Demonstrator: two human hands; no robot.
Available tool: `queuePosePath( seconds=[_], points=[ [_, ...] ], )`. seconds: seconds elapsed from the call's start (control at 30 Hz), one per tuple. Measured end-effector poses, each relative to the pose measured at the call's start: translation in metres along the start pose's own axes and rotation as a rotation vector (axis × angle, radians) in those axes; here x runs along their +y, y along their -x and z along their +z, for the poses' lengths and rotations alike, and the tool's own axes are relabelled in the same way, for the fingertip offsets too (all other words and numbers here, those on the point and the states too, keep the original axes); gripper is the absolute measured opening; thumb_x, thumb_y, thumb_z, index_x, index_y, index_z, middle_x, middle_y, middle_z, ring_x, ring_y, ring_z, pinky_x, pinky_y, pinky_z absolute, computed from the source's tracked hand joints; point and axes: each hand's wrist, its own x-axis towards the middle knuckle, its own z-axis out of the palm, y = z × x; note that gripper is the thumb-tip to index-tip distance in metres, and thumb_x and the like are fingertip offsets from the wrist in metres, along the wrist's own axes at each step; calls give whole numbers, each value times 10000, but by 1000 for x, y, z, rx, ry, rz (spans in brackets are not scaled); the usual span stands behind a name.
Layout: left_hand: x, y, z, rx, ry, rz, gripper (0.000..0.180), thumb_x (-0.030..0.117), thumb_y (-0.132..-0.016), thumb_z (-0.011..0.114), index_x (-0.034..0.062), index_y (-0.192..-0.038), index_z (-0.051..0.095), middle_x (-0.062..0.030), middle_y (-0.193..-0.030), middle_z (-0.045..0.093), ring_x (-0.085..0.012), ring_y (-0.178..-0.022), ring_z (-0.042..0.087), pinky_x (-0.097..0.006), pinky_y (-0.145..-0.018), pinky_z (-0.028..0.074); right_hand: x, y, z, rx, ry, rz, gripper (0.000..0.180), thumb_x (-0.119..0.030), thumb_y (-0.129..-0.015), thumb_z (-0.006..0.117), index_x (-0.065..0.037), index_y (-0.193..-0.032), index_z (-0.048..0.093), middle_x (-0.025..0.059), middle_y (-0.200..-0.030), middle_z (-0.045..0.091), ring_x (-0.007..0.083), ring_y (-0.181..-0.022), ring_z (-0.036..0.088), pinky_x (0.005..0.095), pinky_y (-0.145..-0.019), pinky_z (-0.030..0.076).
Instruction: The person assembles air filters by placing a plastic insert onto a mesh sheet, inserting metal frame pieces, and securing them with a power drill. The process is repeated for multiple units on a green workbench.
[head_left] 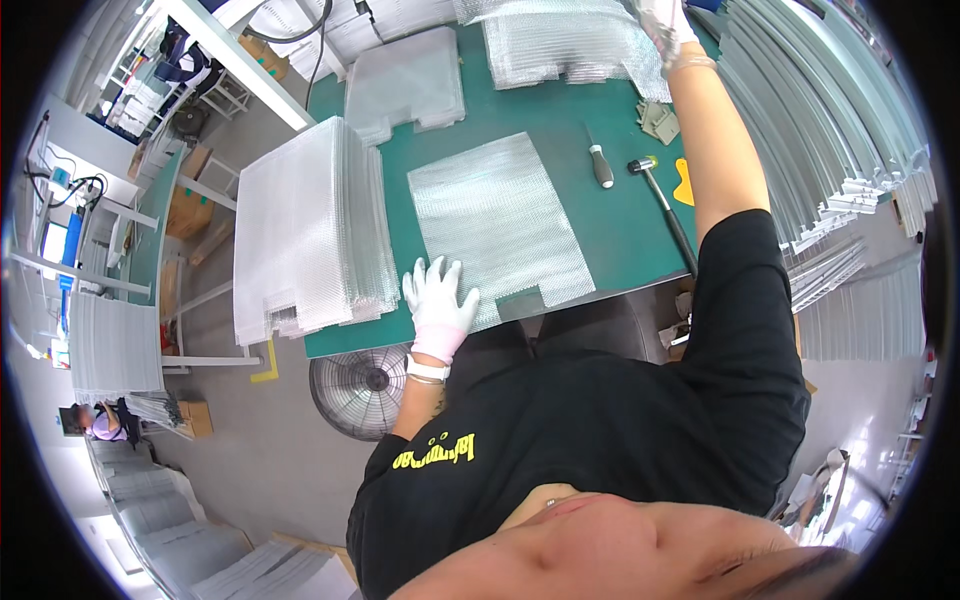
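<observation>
A silvery mesh sheet [500, 220] with a notched near edge lies on the green-topped table [560, 120] in front of me. My left hand [438, 308], in a white glove with a pink cuff, rests at its near left corner with the fingers spread. Stretched far forward, my gloved right hand [664, 30] is at the right side of a stack of mesh sheets [565, 45] at the back. The frame's upper edge cuts into that hand, and its grip does not show clearly.
A tall mesh stack [305, 230] stands left, with another stack [405, 85] behind. Right of the single sheet lie a screwdriver [600, 166], a hammer [665, 205] and a yellow piece [684, 182]. Racked panels [810, 120] line the far right. A fan [365, 390] stands below the table.
</observation>
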Motion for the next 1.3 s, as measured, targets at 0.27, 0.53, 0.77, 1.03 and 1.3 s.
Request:
queuePosePath(
  seconds=[0.27,0.53,0.77,1.03,1.3],
  points=[
    [-3,-7,3,-30,68,17,571,365,-821,731,110,-1318,614,-161,-1419,509,-416,-1405,356,-562,-1195,202,-1,32,-6,-97,-419,534,517,-5,-910,584,-28,-1422,515,75,-1346,630,126,-1052,620,262,-825,506],
    [-3,-11,3,-82,77,58,617,381,-819,726,107,-1353,584,-168,-1451,485,-420,-1414,344,-570,-1197,187,52,56,-30,83,-495,528,490,-107,-923,697,-59,-1393,567,23,-1184,661,96,-984,591,240,-815,494],
    [-14,-8,-13,192,537,34,753,395,-879,691,59,-1498,424,-176,-1519,435,-370,-1448,344,-504,-1209,229,-126,135,-26,-117,-452,605,577,-182,-937,666,13,-1445,475,104,-1333,641,123,-1058,611,296,-983,474],
    [26,23,-42,287,606,-264,845,299,-886,749,-54,-1519,316,-250,-1267,628,-262,-951,688,-349,-900,538,-243,276,4,-451,-217,782,469,-73,-877,653,1,-1338,604,113,-1272,680,118,-922,645,270,-849,524],
    [27,6,-39,105,398,-302,831,288,-848,741,-64,-1490,349,-244,-1076,674,-344,-854,678,-402,-834,538,-233,298,12,-532,173,611,459,-174,-848,701,-35,-1282,645,171,-1204,687,296,-1009,691,353,-906,537]
  ],
)
